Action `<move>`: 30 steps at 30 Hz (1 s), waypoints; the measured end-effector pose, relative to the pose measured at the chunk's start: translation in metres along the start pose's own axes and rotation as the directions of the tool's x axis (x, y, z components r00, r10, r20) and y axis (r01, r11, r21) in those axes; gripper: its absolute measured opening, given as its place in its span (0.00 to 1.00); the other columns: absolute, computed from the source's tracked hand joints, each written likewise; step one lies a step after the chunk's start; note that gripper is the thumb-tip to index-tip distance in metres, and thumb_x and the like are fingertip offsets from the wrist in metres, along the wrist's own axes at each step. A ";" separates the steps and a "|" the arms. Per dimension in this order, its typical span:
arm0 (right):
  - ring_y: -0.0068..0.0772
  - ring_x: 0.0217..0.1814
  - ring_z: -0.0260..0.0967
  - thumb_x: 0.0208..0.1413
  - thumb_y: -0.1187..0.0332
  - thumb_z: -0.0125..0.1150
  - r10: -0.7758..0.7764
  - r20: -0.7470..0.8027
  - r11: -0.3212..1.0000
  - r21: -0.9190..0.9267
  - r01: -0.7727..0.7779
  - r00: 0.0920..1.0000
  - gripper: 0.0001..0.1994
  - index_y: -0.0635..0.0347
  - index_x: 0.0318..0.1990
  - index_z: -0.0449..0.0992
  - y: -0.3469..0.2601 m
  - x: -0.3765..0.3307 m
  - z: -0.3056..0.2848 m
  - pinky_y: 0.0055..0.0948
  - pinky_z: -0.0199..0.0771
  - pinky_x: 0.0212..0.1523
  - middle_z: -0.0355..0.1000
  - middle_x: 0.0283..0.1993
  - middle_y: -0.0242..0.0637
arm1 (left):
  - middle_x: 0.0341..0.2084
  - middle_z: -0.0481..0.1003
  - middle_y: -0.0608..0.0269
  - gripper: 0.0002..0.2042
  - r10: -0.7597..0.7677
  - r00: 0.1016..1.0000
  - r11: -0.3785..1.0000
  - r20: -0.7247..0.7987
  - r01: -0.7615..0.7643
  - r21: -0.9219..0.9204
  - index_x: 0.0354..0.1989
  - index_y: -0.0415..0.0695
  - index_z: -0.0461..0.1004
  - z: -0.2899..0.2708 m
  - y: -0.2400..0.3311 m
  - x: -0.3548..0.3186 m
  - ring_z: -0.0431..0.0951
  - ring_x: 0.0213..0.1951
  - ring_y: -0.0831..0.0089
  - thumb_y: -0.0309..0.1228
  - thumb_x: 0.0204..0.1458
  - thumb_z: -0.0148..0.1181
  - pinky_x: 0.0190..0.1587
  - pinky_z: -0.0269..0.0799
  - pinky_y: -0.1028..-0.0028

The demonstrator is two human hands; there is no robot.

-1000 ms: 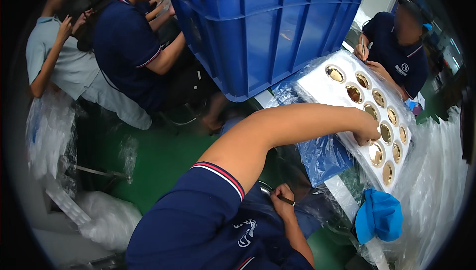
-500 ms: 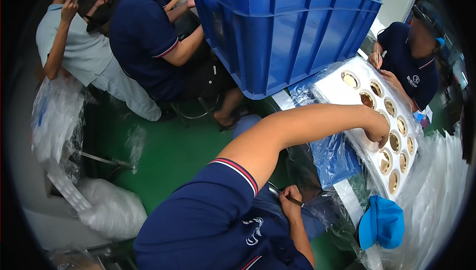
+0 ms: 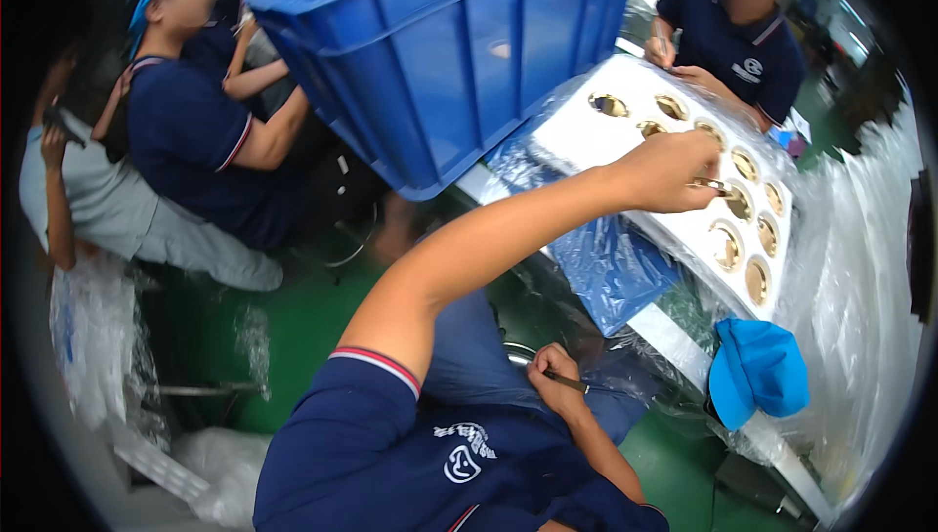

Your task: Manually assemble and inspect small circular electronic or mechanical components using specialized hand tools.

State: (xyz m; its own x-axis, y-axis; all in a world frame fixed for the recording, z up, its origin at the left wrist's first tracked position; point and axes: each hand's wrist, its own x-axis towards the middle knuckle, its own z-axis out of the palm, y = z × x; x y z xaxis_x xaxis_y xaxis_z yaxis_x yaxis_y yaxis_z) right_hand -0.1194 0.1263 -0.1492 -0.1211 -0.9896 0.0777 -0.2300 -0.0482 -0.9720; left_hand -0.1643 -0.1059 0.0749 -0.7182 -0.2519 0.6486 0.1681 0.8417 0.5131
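Observation:
My left arm stretches across to a white foam tray [image 3: 572, 136] at the right, which has round wells holding gold-coloured round metal parts [image 3: 757, 281]. Over the tray's middle, my left hand [image 3: 676, 172] is closed with its fingertips pinching a small gold-coloured metal piece [image 3: 710, 183]; its full shape is partly hidden by the fingers. Low over my lap, my right hand [image 3: 557, 378] is closed around a thin dark strip-like tool [image 3: 568, 383], whose exact kind I cannot make out. A shiny curved metal edge [image 3: 518, 351] shows just beside that hand.
A large blue plastic crate [image 3: 440, 63] with gold parts stands beyond my left arm. Blue plastic film [image 3: 616, 283] lies under the tray, and a blue cap [image 3: 757, 371] rests near it. Clear wrap [image 3: 850, 268] hangs at the right. Co-workers sit at the left and far right.
The view has shifted, so the tray and crate appear farther left and higher. My left hand has come back from a tray well and now pinches a gold-coloured piece. My right hand stays low.

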 end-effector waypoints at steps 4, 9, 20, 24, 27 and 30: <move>0.28 0.27 0.61 0.42 0.79 0.59 -0.049 0.030 0.995 0.092 0.046 0.998 0.11 0.61 0.20 0.60 -0.017 -0.002 0.000 0.23 0.63 0.29 0.62 0.26 0.35 | 0.29 0.71 0.62 0.10 -0.520 0.853 0.609 0.051 0.412 -0.678 0.32 0.39 0.69 -0.010 0.013 -0.054 0.72 0.34 0.74 0.32 0.48 0.57 0.37 0.68 0.76; 0.28 0.27 0.59 0.42 0.79 0.59 -0.111 0.065 0.986 0.129 0.102 0.992 0.14 0.60 0.19 0.57 -0.030 -0.002 -0.004 0.25 0.61 0.28 0.61 0.25 0.35 | 0.37 0.73 0.54 0.14 -0.702 0.684 -0.140 0.200 0.143 -0.980 0.39 0.39 0.69 -0.008 0.030 -0.124 0.73 0.40 0.64 0.36 0.49 0.51 0.42 0.69 0.62; 0.20 0.27 0.57 0.44 0.80 0.59 -0.054 0.148 0.963 0.270 0.012 0.987 0.15 0.59 0.19 0.55 -0.050 -0.003 -0.005 0.20 0.59 0.27 0.61 0.27 0.31 | 0.52 0.65 0.46 0.18 -0.747 0.653 -0.299 0.125 -0.162 -0.940 0.47 0.41 0.68 -0.013 0.057 -0.186 0.63 0.56 0.51 0.36 0.49 0.49 0.56 0.60 0.52; 0.20 0.28 0.57 0.44 0.80 0.58 -0.076 0.126 0.971 0.233 0.045 0.989 0.15 0.59 0.19 0.55 -0.059 0.002 -0.010 0.19 0.59 0.27 0.61 0.28 0.32 | 0.57 0.58 0.43 0.28 -0.723 0.669 -0.325 0.174 -0.106 -0.940 0.56 0.44 0.60 -0.013 0.065 -0.193 0.58 0.59 0.50 0.39 0.44 0.49 0.60 0.53 0.51; 0.19 0.28 0.57 0.44 0.81 0.58 -0.058 0.110 0.967 0.252 0.028 0.992 0.15 0.59 0.19 0.55 -0.065 0.002 -0.013 0.18 0.58 0.27 0.61 0.28 0.32 | 0.59 0.55 0.45 0.35 -0.687 0.700 -0.342 0.193 -0.077 -0.937 0.62 0.41 0.50 -0.016 0.071 -0.193 0.54 0.61 0.51 0.39 0.42 0.49 0.61 0.51 0.51; 0.19 0.28 0.58 0.42 0.82 0.59 -0.066 0.069 0.962 0.270 0.045 0.995 0.16 0.58 0.18 0.55 -0.078 0.004 -0.024 0.19 0.60 0.27 0.62 0.29 0.32 | 0.60 0.54 0.46 0.35 -0.654 0.728 -0.299 0.203 -0.002 -0.954 0.63 0.41 0.46 -0.014 0.078 -0.192 0.55 0.60 0.52 0.42 0.48 0.48 0.59 0.55 0.54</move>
State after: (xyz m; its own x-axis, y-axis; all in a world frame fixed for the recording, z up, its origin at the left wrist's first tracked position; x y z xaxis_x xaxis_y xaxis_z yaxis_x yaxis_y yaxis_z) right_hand -0.1251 0.1291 -0.0676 -0.0390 -0.9912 0.1262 0.0336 -0.1275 -0.9913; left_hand -0.0037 0.0012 -0.0018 -0.7704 -0.6371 0.0222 0.5956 -0.7069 0.3815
